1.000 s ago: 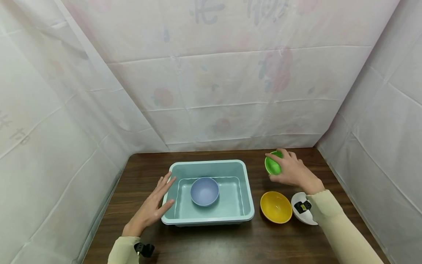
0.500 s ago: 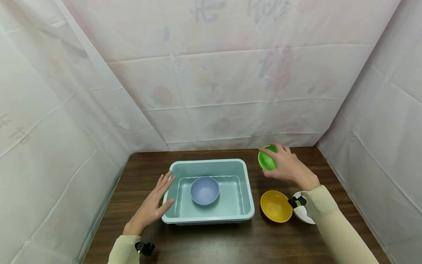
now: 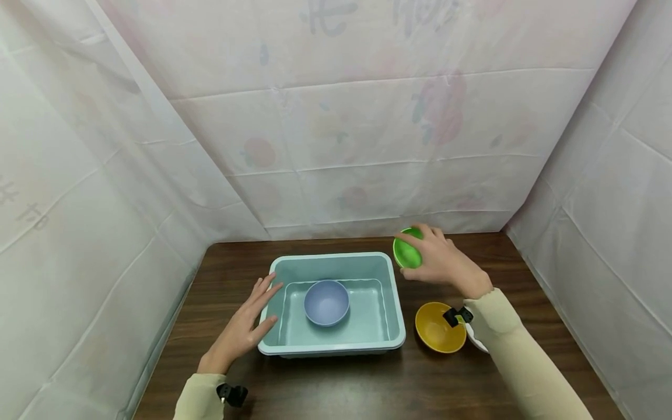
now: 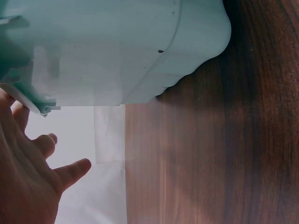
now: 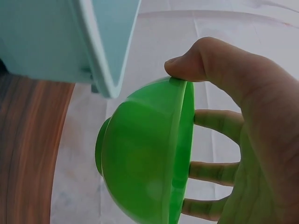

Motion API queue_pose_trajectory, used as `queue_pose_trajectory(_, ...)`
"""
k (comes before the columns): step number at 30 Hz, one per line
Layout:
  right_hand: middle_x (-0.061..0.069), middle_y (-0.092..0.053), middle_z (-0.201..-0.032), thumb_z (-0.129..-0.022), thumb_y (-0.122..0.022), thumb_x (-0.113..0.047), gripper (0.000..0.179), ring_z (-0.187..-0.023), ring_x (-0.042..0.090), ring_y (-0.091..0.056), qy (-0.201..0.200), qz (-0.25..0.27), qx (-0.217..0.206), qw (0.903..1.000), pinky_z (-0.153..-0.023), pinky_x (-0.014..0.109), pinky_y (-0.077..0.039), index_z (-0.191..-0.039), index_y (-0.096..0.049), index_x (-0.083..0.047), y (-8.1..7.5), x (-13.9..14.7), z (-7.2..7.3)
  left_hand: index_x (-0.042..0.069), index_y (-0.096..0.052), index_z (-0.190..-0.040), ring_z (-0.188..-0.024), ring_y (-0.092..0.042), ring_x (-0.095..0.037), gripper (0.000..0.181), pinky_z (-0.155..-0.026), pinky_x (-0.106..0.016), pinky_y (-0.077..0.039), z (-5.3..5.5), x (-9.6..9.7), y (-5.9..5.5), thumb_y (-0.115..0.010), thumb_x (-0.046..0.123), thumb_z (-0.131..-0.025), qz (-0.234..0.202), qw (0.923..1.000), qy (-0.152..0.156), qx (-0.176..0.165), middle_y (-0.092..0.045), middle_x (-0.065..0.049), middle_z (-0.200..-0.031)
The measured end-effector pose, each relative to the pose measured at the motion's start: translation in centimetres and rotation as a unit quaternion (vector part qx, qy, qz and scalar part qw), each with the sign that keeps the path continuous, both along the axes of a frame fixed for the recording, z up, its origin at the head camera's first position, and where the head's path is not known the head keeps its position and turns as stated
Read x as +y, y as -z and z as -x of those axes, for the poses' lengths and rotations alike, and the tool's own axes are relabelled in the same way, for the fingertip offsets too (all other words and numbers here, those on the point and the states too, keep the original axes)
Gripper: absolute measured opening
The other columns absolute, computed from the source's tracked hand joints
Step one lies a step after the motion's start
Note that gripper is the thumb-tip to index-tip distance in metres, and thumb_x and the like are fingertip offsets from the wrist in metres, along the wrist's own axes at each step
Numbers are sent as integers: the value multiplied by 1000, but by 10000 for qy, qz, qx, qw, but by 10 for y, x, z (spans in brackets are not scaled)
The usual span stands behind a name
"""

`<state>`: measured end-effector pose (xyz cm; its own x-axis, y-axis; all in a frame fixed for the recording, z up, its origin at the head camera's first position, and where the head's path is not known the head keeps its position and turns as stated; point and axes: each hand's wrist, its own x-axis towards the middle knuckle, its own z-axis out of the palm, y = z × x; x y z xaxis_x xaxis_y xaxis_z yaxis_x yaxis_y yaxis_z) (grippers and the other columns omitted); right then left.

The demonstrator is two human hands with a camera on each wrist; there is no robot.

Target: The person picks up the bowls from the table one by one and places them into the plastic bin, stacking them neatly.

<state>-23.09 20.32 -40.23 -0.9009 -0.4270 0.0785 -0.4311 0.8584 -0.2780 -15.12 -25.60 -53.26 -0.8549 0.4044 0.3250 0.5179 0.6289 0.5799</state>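
My right hand holds a green bowl just off the basin's back right corner. In the right wrist view the green bowl hangs tilted, thumb on its upper rim and several fingers reaching across its mouth. The light teal plastic basin has a periwinkle bowl upright on its floor. At the basin's left rim lies my left hand, fingers spread and mostly straight. Seen from the left wrist, the hand has fingertips at the basin's edge.
Right of the basin, a yellow bowl stands on the dark wooden table. Behind it, a white dish is mostly hidden under the right sleeve. White printed sheeting hangs at the back and both sides.
My right hand has carried the green bowl leftward and slightly up, toward the basin. Its forearm now covers more of the white dish. The left hand has hardly moved.
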Motion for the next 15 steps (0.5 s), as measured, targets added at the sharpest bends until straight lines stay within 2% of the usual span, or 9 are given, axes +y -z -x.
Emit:
queue_pose_trajectory(4, 18, -34, -159, -84, -75, -45, 73, -133, 48, -42, -107, 5, 51, 9999, -92, 64, -51, -152, -51, -33, -4, -10, 1, 18, -37, -161, -160, -10, -36, 68, -120, -70, -22, 0, 0, 2, -65, 21, -99, -38, 10000, 15, 59, -24, -15, -171)
queue_pose_trajectory(7, 16, -33, -160, -83, -76, -45, 74, -134, 48, -41, -161, -12, 57, 9999, -94, 65, -50, -152, -50, -34, -7, -18, 2, 17, -36, -161, -161, -9, -35, 68, -129, -54, -15, -1, 0, 3, -64, 21, -100, -61, 10000, 18, 72, -22, -13, -171)
queue_pose_trajectory(10, 16, -34, -160, -83, -76, -46, 75, -132, 46, -43, -235, -5, 38, 9997, -93, 64, -51, -153, -50, -35, -9, -26, 1, 15, -36, -161, -160, -9, -35, 67, -131, -41, -10, -2, -1, 3, -63, 21, -100, -75, 9999, -2, 84, -22, -12, -172)
queue_pose_trajectory(11, 15, -34, -160, -83, -76, -46, 75, -132, 46, -43, -250, 0, 26, 9997, -93, 63, -51, -152, -50, -35, -9, -28, 1, 15, -36, -161, -160, -9, -36, 66, -131, -41, -9, -2, -1, 3, -63, 21, -101, -78, 9999, 0, 83, -22, -12, -172)
queue_pose_trajectory(15, 14, -34, -160, -83, -76, -47, 76, -132, 44, -43, -338, -16, -14, 9994, -94, 63, -51, -153, -49, -36, -10, -38, -1, 17, -35, -162, -160, -9, -37, 67, -128, -57, -15, -2, 0, 2, -63, 21, -101, -61, 10000, -12, 61, -21, -11, -172)
